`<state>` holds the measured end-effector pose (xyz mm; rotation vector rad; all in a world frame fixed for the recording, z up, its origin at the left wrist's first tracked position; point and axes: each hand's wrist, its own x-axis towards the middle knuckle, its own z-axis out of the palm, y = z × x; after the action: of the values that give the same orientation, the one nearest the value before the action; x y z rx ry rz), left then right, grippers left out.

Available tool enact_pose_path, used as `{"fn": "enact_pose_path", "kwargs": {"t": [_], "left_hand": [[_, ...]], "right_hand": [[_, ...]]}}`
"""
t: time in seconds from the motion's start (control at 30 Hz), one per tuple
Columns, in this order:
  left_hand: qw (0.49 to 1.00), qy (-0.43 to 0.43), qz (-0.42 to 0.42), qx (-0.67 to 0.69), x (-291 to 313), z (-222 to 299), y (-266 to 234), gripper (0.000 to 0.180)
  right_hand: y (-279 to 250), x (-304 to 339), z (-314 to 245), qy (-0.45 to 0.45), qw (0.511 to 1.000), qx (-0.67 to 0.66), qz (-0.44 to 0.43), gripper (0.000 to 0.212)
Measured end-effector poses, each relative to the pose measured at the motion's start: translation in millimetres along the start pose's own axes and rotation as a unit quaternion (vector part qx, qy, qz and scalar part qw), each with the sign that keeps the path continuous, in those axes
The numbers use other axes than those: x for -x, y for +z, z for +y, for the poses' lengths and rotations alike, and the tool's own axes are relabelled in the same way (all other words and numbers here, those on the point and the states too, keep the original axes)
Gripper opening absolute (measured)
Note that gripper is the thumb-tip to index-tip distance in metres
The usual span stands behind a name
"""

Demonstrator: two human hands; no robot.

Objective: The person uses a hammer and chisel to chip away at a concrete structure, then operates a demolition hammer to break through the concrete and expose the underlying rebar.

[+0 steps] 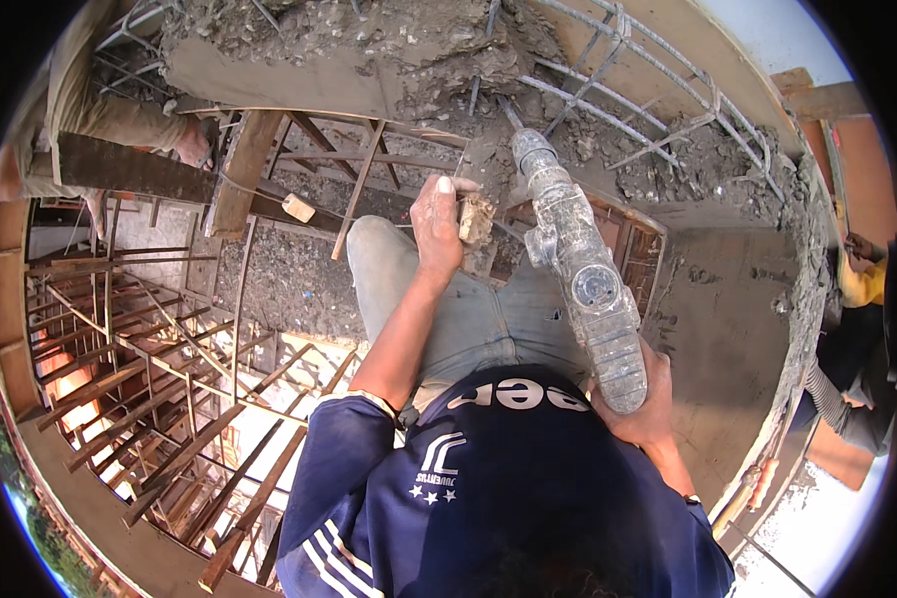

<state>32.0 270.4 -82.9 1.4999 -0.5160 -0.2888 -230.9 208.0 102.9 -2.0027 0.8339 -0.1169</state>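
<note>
Chiselling looks under way — right hand (646,414) grips the dusty demolition hammer (580,271), bit in the broken concrete (439,60), while left hand (437,224) clutches a loose concrete chunk (475,219) — which likely needs clearing first.

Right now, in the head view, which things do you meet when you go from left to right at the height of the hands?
Wooden beam → left hand → chunk of rubble it grips → dusty power drill → right hand on its handle → concrete slab.

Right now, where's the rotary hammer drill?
Head view, right of centre: the rotary hammer drill is gripped by the right hand, its bit toward the broken concrete, beside the left hand.
</note>
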Motion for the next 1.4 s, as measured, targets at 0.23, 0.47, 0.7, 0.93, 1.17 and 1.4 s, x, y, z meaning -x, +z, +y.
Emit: {"fn": "enact_pose_path", "kwargs": {"t": [0.23,0.47,0.7,0.93,1.17,1.4], "left_hand": [[0.971,-0.086,-0.214,0.061,124,27,-8,0.054],[0.741,-0.216,-0.339,0.538,97,-24,63,0.1],[0.747,-0.187,-0.347,0.535,83,-1,84,0.101],[0.793,-0.247,-0.22,0.512,95,26,101,0.089],[0.729,-0.296,-0.274,0.552,77,-5,83,0.093],[0.718,-0.362,-0.196,0.562,78,55,72,0.084]], "right_hand": [[24,11,19,-0.046,0.998,0.022,0.026,0.047],[48,23,58,-0.073,0.997,0.007,0.0,0.054],[39,9,47,-0.123,0.992,-0.002,0.022,0.049],[-3,8,-1,-0.129,0.991,-0.033,-0.025,0.047],[50,2,40,-0.06,0.997,0.023,-0.051,0.068],[13,-9,-18,-0.047,0.99,0.025,-0.128,0.062]]}}
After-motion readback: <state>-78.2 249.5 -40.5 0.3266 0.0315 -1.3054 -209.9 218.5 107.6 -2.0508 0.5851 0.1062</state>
